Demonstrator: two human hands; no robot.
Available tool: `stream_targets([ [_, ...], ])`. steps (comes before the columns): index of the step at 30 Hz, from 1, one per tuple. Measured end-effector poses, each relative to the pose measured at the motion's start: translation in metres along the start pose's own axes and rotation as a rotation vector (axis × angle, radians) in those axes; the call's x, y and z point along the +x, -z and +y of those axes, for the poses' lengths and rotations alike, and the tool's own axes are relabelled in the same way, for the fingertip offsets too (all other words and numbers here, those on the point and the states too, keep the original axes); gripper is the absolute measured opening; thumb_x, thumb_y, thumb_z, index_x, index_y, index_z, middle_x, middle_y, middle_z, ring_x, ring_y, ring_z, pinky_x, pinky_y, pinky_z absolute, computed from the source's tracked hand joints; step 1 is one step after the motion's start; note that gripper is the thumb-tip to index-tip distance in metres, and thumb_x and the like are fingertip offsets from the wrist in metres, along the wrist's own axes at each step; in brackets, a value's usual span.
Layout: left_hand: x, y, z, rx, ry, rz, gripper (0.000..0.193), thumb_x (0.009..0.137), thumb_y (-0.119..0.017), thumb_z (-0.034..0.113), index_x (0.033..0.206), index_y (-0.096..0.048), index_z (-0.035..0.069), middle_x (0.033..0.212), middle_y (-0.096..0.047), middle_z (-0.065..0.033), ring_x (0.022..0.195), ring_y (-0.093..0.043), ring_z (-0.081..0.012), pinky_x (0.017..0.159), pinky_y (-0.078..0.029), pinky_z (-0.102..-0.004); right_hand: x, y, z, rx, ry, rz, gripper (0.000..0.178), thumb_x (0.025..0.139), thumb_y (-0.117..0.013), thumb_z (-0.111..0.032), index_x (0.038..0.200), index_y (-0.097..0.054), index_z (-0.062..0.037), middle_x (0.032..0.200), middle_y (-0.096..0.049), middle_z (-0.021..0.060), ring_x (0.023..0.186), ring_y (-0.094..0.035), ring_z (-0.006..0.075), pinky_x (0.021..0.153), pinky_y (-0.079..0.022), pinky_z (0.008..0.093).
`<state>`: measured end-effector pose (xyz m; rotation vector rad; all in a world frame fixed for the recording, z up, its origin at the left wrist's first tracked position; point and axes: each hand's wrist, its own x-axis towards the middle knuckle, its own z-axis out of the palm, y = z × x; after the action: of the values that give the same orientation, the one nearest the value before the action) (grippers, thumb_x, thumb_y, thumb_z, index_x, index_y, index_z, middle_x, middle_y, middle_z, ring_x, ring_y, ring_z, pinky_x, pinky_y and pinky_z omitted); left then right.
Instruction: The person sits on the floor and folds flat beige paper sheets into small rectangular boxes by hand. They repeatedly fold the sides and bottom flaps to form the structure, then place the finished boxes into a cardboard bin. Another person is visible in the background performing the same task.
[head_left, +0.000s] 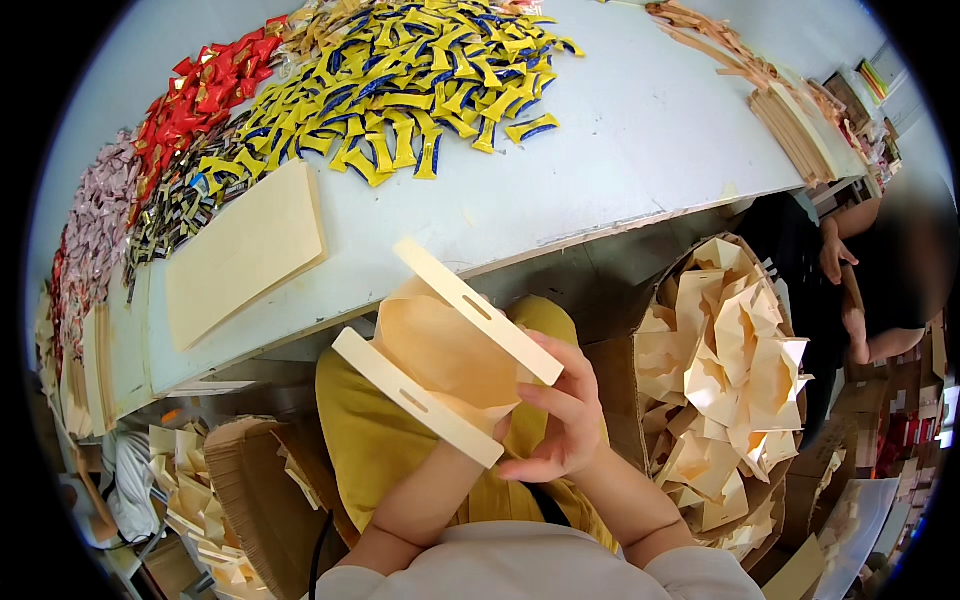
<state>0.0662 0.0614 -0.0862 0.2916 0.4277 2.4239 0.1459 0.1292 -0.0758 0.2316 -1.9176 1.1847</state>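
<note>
I hold a tan paper bag (450, 355) with two cream, slotted top strips in front of my lap, its mouth tilted up and to the left. My right hand (560, 415) pinches the bag's right end, fingertips on the upper strip's corner. My left forearm comes up under the lower strip, and my left hand (455, 468) disappears behind the bag, so only the wrist shows and its fingers are hidden.
On the white table (620, 150) lie a stack of flat cream bags (245, 250) and piles of yellow-blue (400, 90), red (210, 85) and pink (95, 220) wrapped sweets. A cardboard box (620, 380) of opened bags stands at my right. Another person (850, 290) sits beyond it.
</note>
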Motion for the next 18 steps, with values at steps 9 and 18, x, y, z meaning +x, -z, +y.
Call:
stream_targets([
  [9, -0.003, 0.003, -0.002, 0.078, -0.203, 0.16, 0.098, 0.085, -0.049, 0.08, 0.153, -0.029, 0.012, 0.154, -0.036, -0.0117, 0.14, -0.04, -0.031, 0.114, -0.037, -0.0511, -0.003, -0.015, 0.016, 0.178, -0.223, 0.189, 0.098, 0.068, -0.092, -0.022, 0.143, -0.032, 0.0011, 0.149, -0.032, 0.0236, 0.138, -0.039, 0.0371, 0.111, -0.035, 0.048],
  [18, -0.005, 0.01, 0.079, 0.637, -0.19, -0.084, 0.111, 0.071, -0.091, 0.037, 0.155, -0.025, 0.006, 0.157, -0.031, -0.016, 0.139, -0.04, -0.0402, 0.115, -0.035, -0.054, 0.013, 0.038, 0.013, 0.386, -0.192, 0.085, 0.089, 0.065, -0.094, -0.013, 0.139, -0.047, 0.0028, 0.144, -0.048, 0.0227, 0.13, -0.052, 0.0322, 0.108, -0.041, 0.0447],
])
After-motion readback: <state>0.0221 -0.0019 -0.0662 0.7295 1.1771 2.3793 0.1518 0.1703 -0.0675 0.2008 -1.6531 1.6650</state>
